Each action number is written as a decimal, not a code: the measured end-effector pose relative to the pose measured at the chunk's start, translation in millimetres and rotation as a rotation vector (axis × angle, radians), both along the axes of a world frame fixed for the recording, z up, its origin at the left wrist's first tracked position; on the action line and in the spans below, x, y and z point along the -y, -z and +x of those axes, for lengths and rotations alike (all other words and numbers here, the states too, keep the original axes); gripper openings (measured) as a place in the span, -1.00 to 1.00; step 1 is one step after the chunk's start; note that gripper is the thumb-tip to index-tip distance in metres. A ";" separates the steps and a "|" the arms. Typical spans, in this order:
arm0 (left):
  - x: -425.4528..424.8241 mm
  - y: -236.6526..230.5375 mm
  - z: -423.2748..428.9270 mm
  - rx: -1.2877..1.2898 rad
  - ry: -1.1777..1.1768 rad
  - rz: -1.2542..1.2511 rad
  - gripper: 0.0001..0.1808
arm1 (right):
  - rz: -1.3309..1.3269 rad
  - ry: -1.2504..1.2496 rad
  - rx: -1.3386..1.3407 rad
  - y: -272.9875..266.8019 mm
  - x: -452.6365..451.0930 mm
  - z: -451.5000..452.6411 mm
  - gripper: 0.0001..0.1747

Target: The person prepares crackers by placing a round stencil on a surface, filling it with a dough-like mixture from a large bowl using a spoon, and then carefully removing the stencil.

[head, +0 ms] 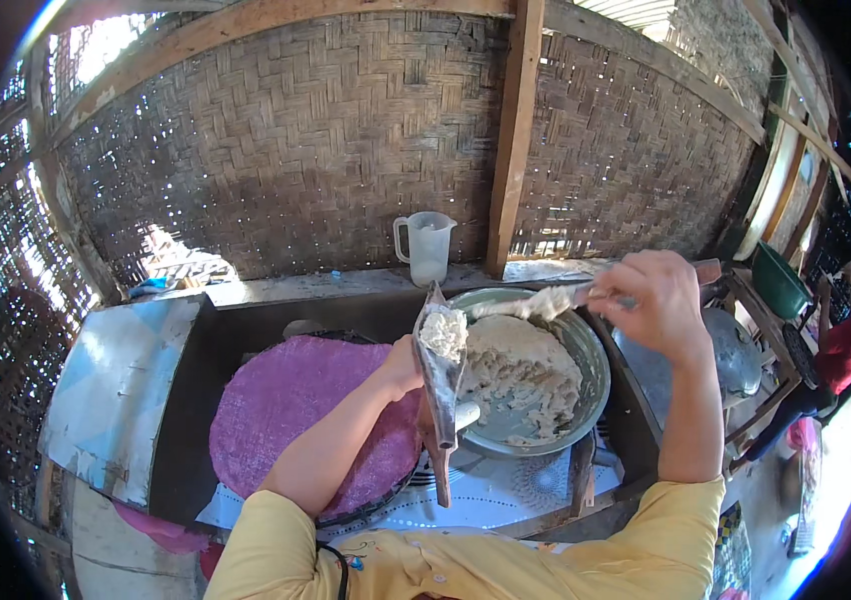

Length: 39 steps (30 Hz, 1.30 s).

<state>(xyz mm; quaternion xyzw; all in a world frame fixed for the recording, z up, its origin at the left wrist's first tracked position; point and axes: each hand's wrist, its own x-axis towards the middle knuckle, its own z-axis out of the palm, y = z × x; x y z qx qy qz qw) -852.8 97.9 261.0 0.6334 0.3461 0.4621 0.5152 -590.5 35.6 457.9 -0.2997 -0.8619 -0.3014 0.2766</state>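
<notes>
My left hand [401,367] grips a dark wooden trough-like tool [440,390] that carries a lump of pale dough [443,334] near its far end. My right hand [649,300] is closed around a flat stick [707,271] whose left part is coated in sticky dough [545,304]; that part is over the rim of a large green-grey basin [596,375]. A mass of pale dough [519,360] lies in the basin, with smears on its wall. A purple cloth [305,420] covers a round tray left of the basin, under my left forearm.
A translucent plastic jug [429,244] stands on the ledge by the woven wall. A metal sheet box [125,397] is at the left. At the right are a rounded metal lid [733,352], a green basin [779,283] and a person in red [842,349].
</notes>
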 end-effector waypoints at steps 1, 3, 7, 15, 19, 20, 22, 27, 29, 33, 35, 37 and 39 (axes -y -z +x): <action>-1.1 3.6 2.6 0.001 0.004 -0.002 -0.66 | 0.017 0.021 -0.002 1.3 -4.6 2.2 -0.79; -0.3 8.6 9.0 -0.076 -0.022 0.109 -0.63 | 0.034 0.045 -0.006 5.3 -9.3 3.4 -0.79; 5.9 3.5 9.8 -0.259 -0.101 0.316 -0.63 | -0.061 -0.014 0.059 3.6 -3.6 0.4 -0.81; 20.1 -10.3 19.4 -0.555 -0.134 0.256 -0.64 | -0.063 -0.067 0.266 29.0 4.4 -40.0 -0.86; 23.2 -11.2 24.4 -0.360 -0.072 0.103 -0.63 | 0.054 -0.177 0.316 50.0 4.1 -52.0 -0.91; 22.0 -9.6 24.2 -0.329 -0.054 0.055 -0.64 | 0.107 -0.200 0.327 49.6 4.3 -50.9 -0.93; 22.4 -16.9 21.6 -0.304 -0.047 0.012 -0.64 | 0.099 -0.164 0.240 38.8 11.3 -37.0 -0.91; 7.0 -20.0 -2.1 -0.242 -0.121 0.135 -0.60 | 0.180 -0.016 -0.126 31.7 23.7 -0.4 -0.80; 5.0 -21.0 14.4 -0.438 -0.252 0.408 -0.68 | -0.555 -0.007 -0.924 78.5 5.7 -13.7 -0.83; 1.5 -15.0 21.5 -0.277 -0.325 0.494 -0.68 | -0.829 -0.053 -1.021 150.0 -9.9 -21.9 -0.79; 14.3 -33.4 12.1 -0.284 -0.295 0.340 -0.65 | -0.907 0.016 -1.039 162.3 -4.7 -10.0 -0.78; 6.0 -20.8 1.8 -0.301 -0.322 0.319 -0.64 | -0.807 0.074 -0.967 157.9 1.1 12.1 -0.75; -5.6 -7.5 8.0 -0.330 -0.313 0.393 -0.66 | -0.811 -0.020 -1.158 149.1 -3.2 -1.2 -0.77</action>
